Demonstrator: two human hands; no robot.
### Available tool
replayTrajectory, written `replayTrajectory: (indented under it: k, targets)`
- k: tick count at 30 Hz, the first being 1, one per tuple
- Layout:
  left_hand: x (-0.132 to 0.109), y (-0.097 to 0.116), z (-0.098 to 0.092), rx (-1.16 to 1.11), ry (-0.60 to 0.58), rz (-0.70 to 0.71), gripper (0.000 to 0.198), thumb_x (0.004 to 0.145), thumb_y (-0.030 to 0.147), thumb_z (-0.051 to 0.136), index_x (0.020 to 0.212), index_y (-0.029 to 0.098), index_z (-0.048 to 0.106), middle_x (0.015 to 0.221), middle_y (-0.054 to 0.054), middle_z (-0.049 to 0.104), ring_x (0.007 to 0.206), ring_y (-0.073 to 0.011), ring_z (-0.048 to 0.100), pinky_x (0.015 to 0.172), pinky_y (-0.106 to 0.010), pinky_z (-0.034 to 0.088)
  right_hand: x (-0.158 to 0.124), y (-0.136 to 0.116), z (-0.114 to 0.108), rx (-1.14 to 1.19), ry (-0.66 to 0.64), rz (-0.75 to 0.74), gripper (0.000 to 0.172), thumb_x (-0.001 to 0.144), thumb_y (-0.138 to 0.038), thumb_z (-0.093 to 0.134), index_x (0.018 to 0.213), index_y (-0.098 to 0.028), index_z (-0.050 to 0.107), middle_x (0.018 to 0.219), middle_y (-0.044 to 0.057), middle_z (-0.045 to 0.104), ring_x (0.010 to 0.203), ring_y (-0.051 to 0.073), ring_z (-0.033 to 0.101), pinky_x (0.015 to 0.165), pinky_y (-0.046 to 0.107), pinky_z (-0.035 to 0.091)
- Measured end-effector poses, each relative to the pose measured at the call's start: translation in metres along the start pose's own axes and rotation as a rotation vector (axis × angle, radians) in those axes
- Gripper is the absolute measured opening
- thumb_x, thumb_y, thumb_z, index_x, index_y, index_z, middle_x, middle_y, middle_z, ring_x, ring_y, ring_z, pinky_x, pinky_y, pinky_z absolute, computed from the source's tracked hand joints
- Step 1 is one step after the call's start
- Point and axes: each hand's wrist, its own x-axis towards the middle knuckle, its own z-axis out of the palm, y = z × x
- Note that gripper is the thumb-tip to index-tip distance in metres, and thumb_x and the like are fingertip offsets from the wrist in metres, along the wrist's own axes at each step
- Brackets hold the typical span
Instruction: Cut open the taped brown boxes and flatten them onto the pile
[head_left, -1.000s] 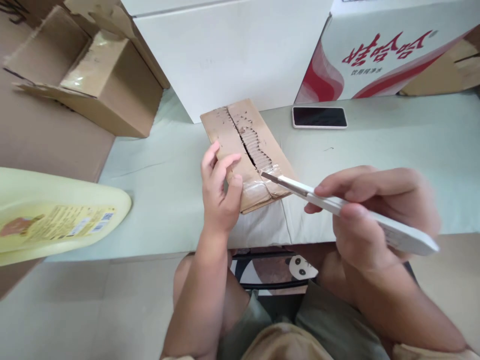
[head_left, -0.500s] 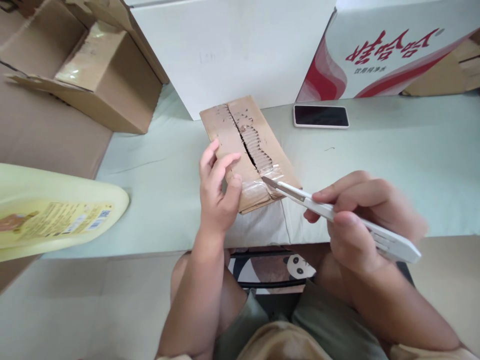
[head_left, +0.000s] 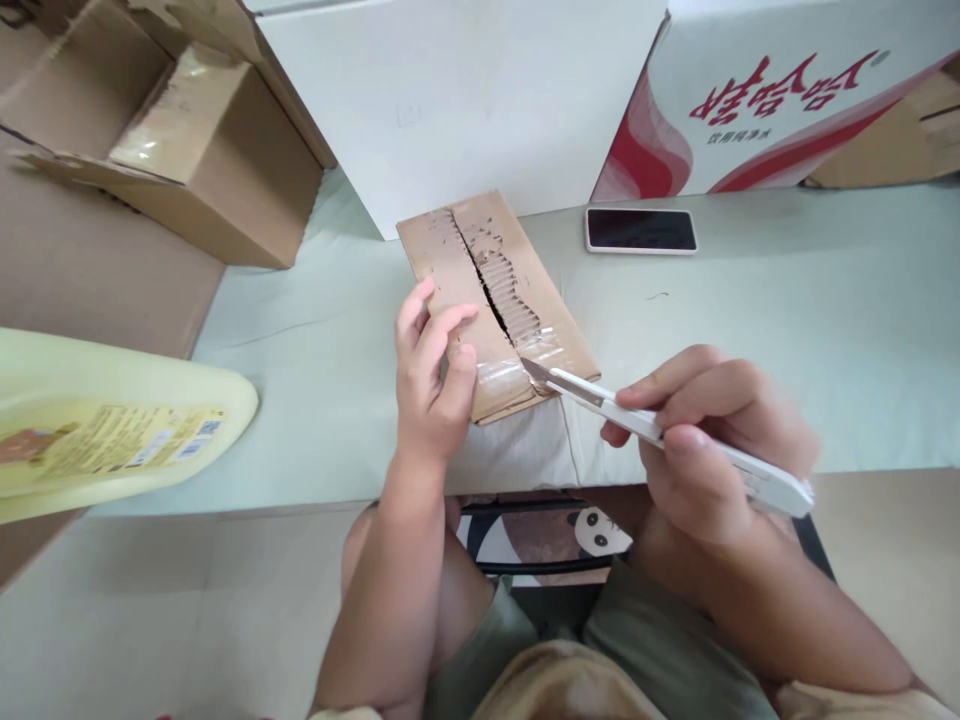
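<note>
A small brown cardboard box point(head_left: 540, 300) lies on the pale green table point(head_left: 787, 300), its taped top seam split along the far part. My left hand point(head_left: 431, 375) presses on the box's near left side, fingers curled over the edge. My right hand point(head_left: 705, 440) is closed round a white utility knife point(head_left: 660, 430). The knife's blade tip touches the clear tape at the near end of the seam.
A black phone point(head_left: 641, 230) lies on the table behind the box. A white box point(head_left: 465, 100) and a red-and-white printed carton point(head_left: 787, 100) stand at the back. An open cardboard box point(head_left: 172, 150) sits at back left. A pale yellow bottle point(head_left: 112, 430) lies at the left edge.
My right hand has drawn nearer and lower, bringing the blade tip down onto the tape at the near end of the seam. My left hand stays on the box.
</note>
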Motion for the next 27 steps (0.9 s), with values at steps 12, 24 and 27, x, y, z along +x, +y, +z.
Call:
replayTrajectory:
  k: [12, 24, 27]
  targets:
    - [0.000, -0.004, 0.000, -0.020, 0.006, 0.032, 0.048, 0.108, 0.061, 0.046, 0.126, 0.026, 0.072, 0.159, -0.014, 0.053, 0.158, -0.0369, 0.043, 0.128, -0.058, 0.044, 0.000, 0.003, -0.005, 0.066, -0.015, -0.018, 0.015, 0.092, -0.020, 0.069, 0.079, -0.020, 0.063, 0.079, 0.002, 0.070, 0.048, 0.010, 0.062, 0.038, 0.023, 0.052]
    - [-0.001, -0.005, 0.001, -0.019, -0.002, 0.030, 0.047, 0.109, 0.058, 0.044, 0.127, 0.025, 0.072, 0.159, -0.014, 0.052, 0.159, -0.0355, 0.042, 0.129, -0.058, 0.042, -0.006, 0.006, 0.004, 0.074, 0.059, -0.050, 0.021, 0.094, -0.027, 0.069, 0.077, -0.020, 0.062, 0.076, 0.001, 0.068, 0.046, 0.010, 0.060, 0.033, 0.020, 0.049]
    - [-0.001, -0.004, 0.001, -0.033, -0.012, 0.018, 0.048, 0.109, 0.060, 0.044, 0.127, 0.025, 0.072, 0.160, -0.014, 0.052, 0.159, -0.0352, 0.042, 0.129, -0.058, 0.043, -0.008, 0.008, 0.006, 0.101, 0.076, -0.029, 0.020, 0.094, -0.026, 0.069, 0.077, -0.020, 0.062, 0.076, 0.001, 0.067, 0.046, 0.010, 0.060, 0.033, 0.020, 0.050]
